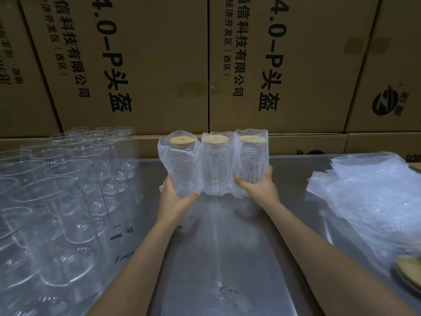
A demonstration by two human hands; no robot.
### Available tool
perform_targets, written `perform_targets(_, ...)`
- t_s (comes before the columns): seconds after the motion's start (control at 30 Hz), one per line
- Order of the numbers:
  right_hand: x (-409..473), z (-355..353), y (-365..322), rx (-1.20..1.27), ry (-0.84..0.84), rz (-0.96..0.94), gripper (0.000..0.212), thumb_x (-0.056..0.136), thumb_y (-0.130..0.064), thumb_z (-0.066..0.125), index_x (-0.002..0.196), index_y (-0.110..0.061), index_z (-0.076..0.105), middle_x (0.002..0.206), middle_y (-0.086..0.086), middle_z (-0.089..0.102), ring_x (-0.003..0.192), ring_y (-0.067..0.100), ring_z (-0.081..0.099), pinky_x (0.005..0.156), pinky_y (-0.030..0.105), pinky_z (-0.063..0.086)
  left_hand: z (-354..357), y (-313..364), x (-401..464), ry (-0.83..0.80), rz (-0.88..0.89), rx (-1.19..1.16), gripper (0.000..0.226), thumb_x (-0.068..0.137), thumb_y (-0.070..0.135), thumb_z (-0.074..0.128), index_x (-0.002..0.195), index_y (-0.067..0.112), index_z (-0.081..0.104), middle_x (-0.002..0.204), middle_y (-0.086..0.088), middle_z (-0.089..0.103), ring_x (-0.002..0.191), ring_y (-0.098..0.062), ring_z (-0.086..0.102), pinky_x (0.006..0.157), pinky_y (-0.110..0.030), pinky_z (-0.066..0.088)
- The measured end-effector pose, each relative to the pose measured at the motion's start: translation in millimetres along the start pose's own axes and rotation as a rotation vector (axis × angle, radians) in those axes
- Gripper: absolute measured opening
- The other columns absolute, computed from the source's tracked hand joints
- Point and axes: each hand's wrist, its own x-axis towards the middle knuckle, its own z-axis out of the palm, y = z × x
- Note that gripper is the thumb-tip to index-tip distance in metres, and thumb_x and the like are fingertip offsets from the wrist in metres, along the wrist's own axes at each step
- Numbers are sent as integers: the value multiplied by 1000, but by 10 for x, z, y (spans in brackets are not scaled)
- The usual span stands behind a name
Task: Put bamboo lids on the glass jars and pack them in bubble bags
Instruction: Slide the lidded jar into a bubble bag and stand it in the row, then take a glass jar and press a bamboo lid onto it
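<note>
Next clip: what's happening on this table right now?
A person is packing lidded glass jars. Three bagged jars with bamboo lids stand in a row; the left hand grips the left one and the right hand the right one, pressing them together. Unpacked glass jars crowd the left of the table; spare bubble bags lie at right.

A packing station in a warehouse or stockroom. Printed shipping cartons point(205, 65) are stacked as a wall behind a metal worktable point(218, 247); rows of empty jars point(57, 190) stand at left, and a pile of bubble bags point(369, 197) lies at right.
</note>
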Motion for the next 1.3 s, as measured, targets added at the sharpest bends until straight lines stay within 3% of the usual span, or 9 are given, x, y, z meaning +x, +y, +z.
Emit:
perform_targets(0.13, -3, 30, -29, 10, -78, -35, 93, 68, -59, 76, 138, -31, 22, 125, -10, 48, 124, 25, 50, 101, 48, 43, 3, -6, -1, -4, 11, 15, 96, 77, 20, 80, 152, 17, 20, 154, -1, 32, 142, -19, 29, 115, -45, 31)
perform_targets(0.27, 8, 49, -45, -106, -35, -53, 105, 67, -64, 74, 146, -19, 22, 144, 4, 31, 138, 25, 25, 107, 48, 32, 5, -25, 19, -9, 11, 21, 99, 76, 19, 80, 152, 18, 17, 155, -2, 29, 143, -20, 28, 115, -46, 31)
perform_targets(0.47, -116, 18, -70, -2, 75, -62, 114, 62, -62, 79, 148, -20, 18, 148, 4, 28, 140, 25, 22, 108, 46, 31, 17, -37, 21, 15, -1, 43, 119, 75, 17, 81, 151, 20, -11, 158, -4, 15, 143, -22, 24, 114, -42, 29)
perform_targets(0.57, -257, -45, -75, 54, 144, -38, 116, 62, -60, 80, 149, -19, 14, 151, 7, 22, 141, 26, 19, 107, 44, 31, 33, -14, -41, 70, 17, 113, 122, 70, 16, 84, 152, 19, -7, 157, -6, 8, 144, -24, 18, 109, -30, 24)
perform_targets(0.67, -425, -119, -78, 50, 129, -42, 114, 65, -57, 81, 149, -17, 15, 151, 8, 20, 141, 26, 20, 108, 43, 31, 37, 23, -162, 75, 59, 211, 121, 68, 17, 86, 151, 17, -2, 155, -8, 7, 143, -26, 17, 112, -36, 23)
perform_targets(0.8, -663, -197, -79, 63, 143, -47, 97, 72, -49, 79, 145, -15, 25, 141, 4, 30, 133, 20, 30, 103, 37, 34, 8, 98, -372, 61, 61, 211, 116, 68, 16, 85, 151, 16, 3, 154, -7, 9, 142, -25, 17, 114, -38, 22)
perform_targets(0.97, -1020, -310, -106, 83, 106, -25, 6, 84, -28, 68, 87, -23, 64, 84, -7, 65, 87, 17, 62, 71, 26, 42, -29, 213, -809, -12, 105, 202, 105, 71, 13, 83, 149, 13, 12, 147, -10, 20, 138, -22, 23, 110, -31, 24)
perform_targets(1.07, -1294, -366, -158, 100, 79, -49, 17, 83, -20, 65, 69, -28, 62, 73, -2, 68, 74, 15, 63, 67, 25, 44, -29, 286, -1107, -43, 130, 211, 100, 72, 14, 82, 147, 12, 16, 143, -10, 24, 135, -22, 27, 104, -24, 24)
perform_targets(1.3, -1945, -553, -283, 158, -7, -78, 17, 84, -11, 66, 71, -22, 65, 69, 2, 66, 69, 15, 61, 70, 29, 47, -82, 424, -1720, -71, 162, 159, 96, 70, 13, 83, 144, 13, 21, 128, 2, 26, 130, -20, 33, 106, -25, 29)
